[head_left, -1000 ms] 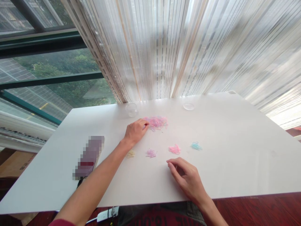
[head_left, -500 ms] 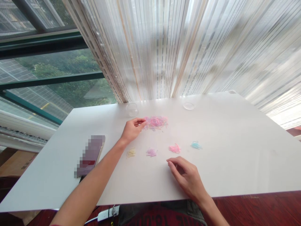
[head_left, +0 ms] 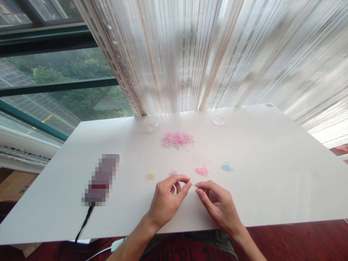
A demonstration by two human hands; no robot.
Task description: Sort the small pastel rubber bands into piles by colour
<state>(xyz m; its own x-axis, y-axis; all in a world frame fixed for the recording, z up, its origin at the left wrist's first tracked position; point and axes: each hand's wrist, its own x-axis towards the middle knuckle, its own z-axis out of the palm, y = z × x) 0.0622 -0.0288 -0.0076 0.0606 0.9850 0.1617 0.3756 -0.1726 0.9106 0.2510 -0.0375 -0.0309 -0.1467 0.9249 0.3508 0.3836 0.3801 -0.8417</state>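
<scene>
My left hand (head_left: 170, 197) pinches one end of a thin pale strand (head_left: 194, 185) near the table's front edge. The fingertips of my right hand (head_left: 217, 203) close on its other end. Beyond my hands lies a large mixed pile (head_left: 178, 140) of pink and purple strands. Nearer is a row of small piles: yellow (head_left: 151, 175), purple (head_left: 174, 172), pink (head_left: 202, 170) and blue (head_left: 227, 166). My left hand partly hides the purple one.
On the white table (head_left: 272, 174), a clear round container (head_left: 152, 124) and a clear lid (head_left: 219, 120) lie at the back. A blurred-out phone (head_left: 102, 179) with a black cable (head_left: 85, 223) is at the left. Striped curtains (head_left: 185, 54) hang behind.
My left hand has come back from the large pile towards me, beside my right hand, and a thin strand now shows between their fingertips. The view has shifted slightly.
</scene>
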